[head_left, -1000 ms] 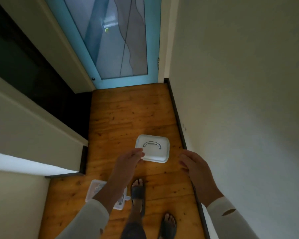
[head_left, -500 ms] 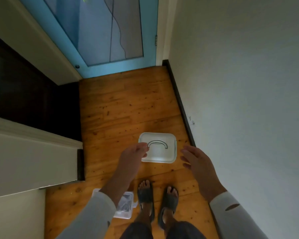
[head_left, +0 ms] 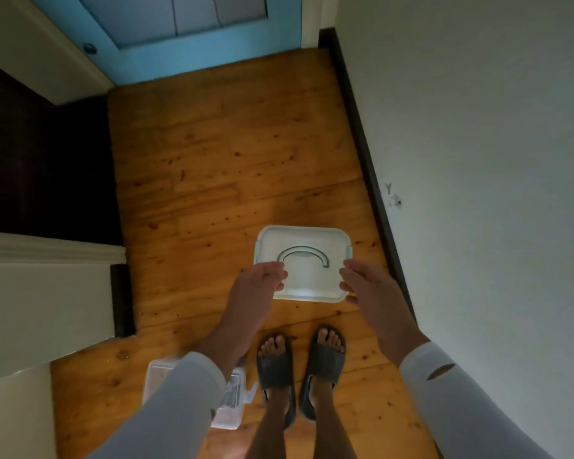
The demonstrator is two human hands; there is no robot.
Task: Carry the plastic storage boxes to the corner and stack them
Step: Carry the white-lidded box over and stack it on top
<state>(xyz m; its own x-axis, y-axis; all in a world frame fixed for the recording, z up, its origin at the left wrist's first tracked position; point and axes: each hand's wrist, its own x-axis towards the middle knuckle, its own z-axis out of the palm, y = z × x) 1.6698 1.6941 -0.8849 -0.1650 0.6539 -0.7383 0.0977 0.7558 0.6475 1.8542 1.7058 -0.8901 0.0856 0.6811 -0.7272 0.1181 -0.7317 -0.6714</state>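
A white plastic storage box (head_left: pixel 307 276) with a lid and a flat grey handle sits on the wooden floor near the right wall. My left hand (head_left: pixel 256 289) reaches over its near left corner with the fingers loosely extended. My right hand (head_left: pixel 368 289) reaches over the near right corner, fingers straight. Neither hand visibly grips the box, and I cannot tell whether they touch it. A second, clear plastic box (head_left: pixel 232 402) lies on the floor behind my left forearm, partly hidden by the sleeve.
A blue glazed door (head_left: pixel 179 54) closes the far end of the hallway. A dark skirting board (head_left: pixel 368 154) runs along the white right wall. A dark doorway (head_left: pixel 40 154) opens on the left. My feet in dark slides (head_left: pixel 275 369) stand just behind the white box.
The view has come closer to the white box and tilted down. My right hand has moved left to the box's right corner. My feet now stand side by side.
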